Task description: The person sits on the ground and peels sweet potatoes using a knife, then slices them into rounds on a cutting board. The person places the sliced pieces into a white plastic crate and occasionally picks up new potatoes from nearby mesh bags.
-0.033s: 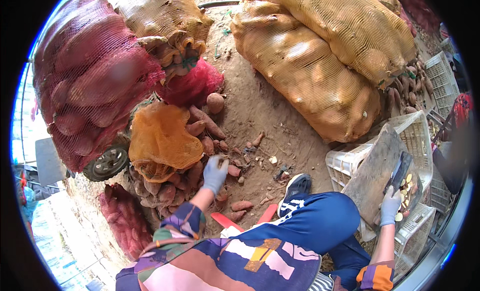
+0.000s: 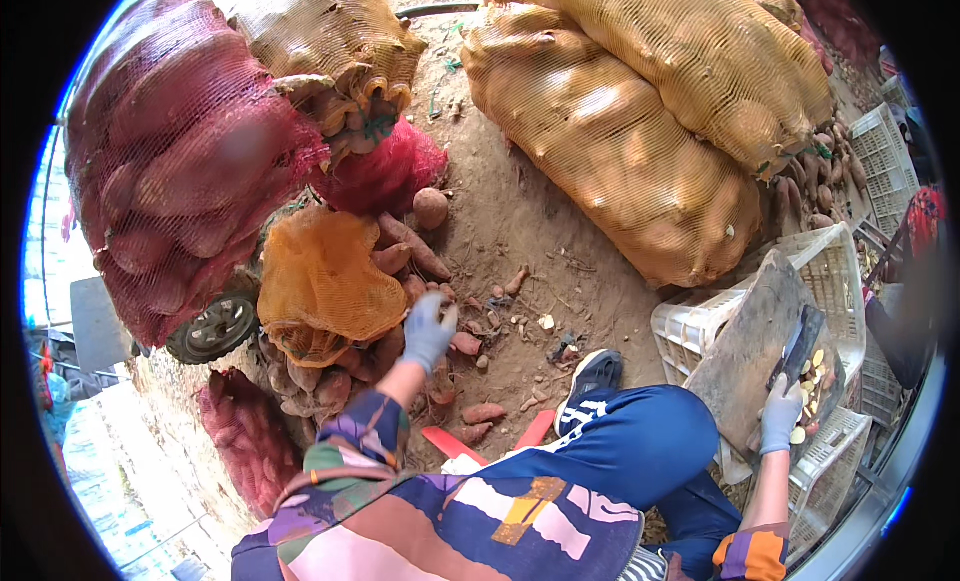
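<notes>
My left hand point(image 2: 430, 331), in a pale grey glove, reaches down over a heap of sweet potatoes on the ground. Its fingers are bent and apart, close to a reddish sweet potato point(image 2: 465, 343); I see nothing held in them. An orange mesh bag point(image 2: 325, 281) lies slumped over the heap just to the left. On the right, my gloved right hand point(image 2: 781, 416) is closed round the handle of a broad dark-bladed knife point(image 2: 801, 343). The knife rests on a worn wooden board point(image 2: 735, 351), with pale cut slices point(image 2: 812, 376) beside the blade.
Full red mesh sacks point(image 2: 190, 151) stand at the left by a small wheel point(image 2: 212, 326). Large tan mesh sacks point(image 2: 620, 151) lie at the far right. White plastic crates point(image 2: 845, 281) surround the board. Red bars point(image 2: 455, 447) show beside my shoe point(image 2: 590, 381).
My left hand has shifted slightly away from me and to the left, and its fingers have spread a little. My right hand and the knife stay in place.
</notes>
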`<state>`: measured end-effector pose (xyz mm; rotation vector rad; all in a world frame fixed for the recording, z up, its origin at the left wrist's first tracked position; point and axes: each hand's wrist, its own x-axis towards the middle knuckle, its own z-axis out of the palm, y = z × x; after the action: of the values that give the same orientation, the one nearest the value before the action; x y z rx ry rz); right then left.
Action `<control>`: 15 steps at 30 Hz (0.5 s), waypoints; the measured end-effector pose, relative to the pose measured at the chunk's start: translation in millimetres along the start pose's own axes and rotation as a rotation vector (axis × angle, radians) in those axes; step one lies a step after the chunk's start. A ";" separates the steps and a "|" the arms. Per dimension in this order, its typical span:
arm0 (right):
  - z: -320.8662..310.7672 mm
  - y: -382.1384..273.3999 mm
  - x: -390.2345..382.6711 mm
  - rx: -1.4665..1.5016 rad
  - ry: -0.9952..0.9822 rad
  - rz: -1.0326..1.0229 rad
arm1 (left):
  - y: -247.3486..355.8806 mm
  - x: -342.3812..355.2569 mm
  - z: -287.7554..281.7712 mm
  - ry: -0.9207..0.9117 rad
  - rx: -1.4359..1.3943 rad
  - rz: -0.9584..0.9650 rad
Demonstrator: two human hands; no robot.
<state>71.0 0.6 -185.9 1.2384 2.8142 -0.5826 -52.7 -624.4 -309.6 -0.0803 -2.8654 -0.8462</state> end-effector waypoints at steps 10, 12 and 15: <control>15.2 25.6 7.7 -0.024 0.140 -0.115 | -176.2 143.0 -6.0 -0.457 -0.017 -0.582; 10.0 36.0 1.0 -0.108 0.212 -0.148 | -167.7 123.7 17.2 -0.502 0.367 -0.382; -1.7 -2.4 -5.8 -0.079 0.079 0.095 | -136.3 101.1 2.7 -0.623 0.492 -0.275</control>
<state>73.5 -4.4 -182.7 1.4014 2.7910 -0.4225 -165.7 -736.5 -368.6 0.1364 -3.6435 -0.1183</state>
